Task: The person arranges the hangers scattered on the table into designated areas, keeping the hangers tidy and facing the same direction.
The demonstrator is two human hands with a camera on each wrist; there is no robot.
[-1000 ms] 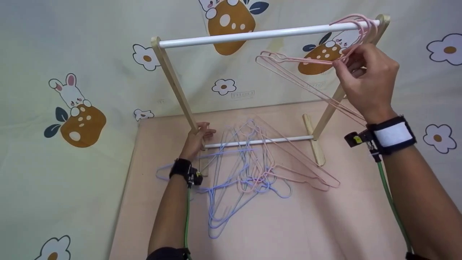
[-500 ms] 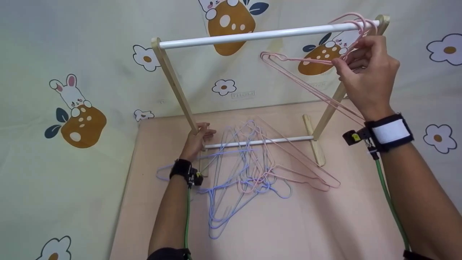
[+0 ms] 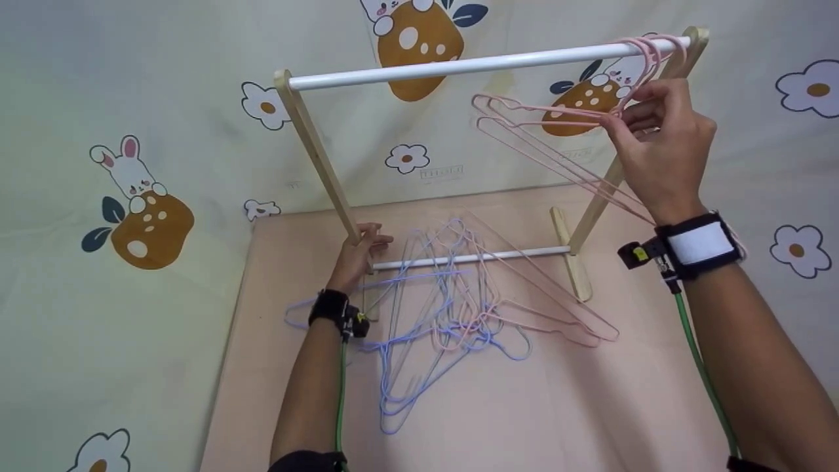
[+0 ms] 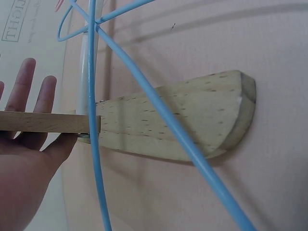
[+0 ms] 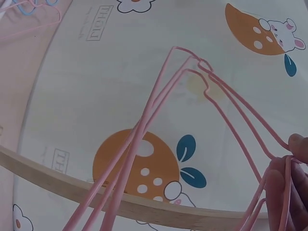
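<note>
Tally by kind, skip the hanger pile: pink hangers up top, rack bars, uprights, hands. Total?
Pink hangers up top: 3
White bars (top bar, bottom bar): 2
Wooden uprights: 2
Hands (left hand, right hand): 2
Total: 9

Black wrist straps, white panel on the right, small yellow-marked black cameras, green cables

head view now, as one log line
right hand: pinches pink hanger near upper bar | left hand: at wooden post | blue hangers: below
</note>
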